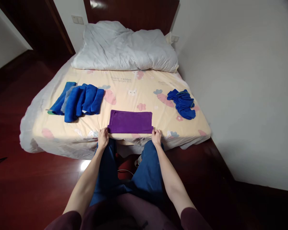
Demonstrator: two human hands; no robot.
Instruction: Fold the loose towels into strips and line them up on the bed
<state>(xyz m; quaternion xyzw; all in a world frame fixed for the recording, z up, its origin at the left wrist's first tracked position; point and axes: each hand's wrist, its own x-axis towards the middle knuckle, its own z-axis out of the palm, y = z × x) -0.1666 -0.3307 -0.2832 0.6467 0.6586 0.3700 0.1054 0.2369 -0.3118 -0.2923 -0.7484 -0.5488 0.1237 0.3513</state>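
Observation:
A purple cloth [131, 121] lies flat near the front edge of the bed, with a narrow fold along its near side. My left hand [103, 138] pinches its near left corner. At the near right corner, my right hand [156, 137] grips the same cloth between thumb and fingers. Several rolled or folded blue cloths [90, 97] lie in a row on the left of the bed, a grey one partly among them. A crumpled pile of blue cloth [183, 103] rests on the right side.
The bed [124, 88] has a cream patterned sheet. A bunched pale quilt [127, 48] lies against the dark headboard [136, 12]. A white wall [237, 89] stands close on the right, and a cable shows on the floor between my legs.

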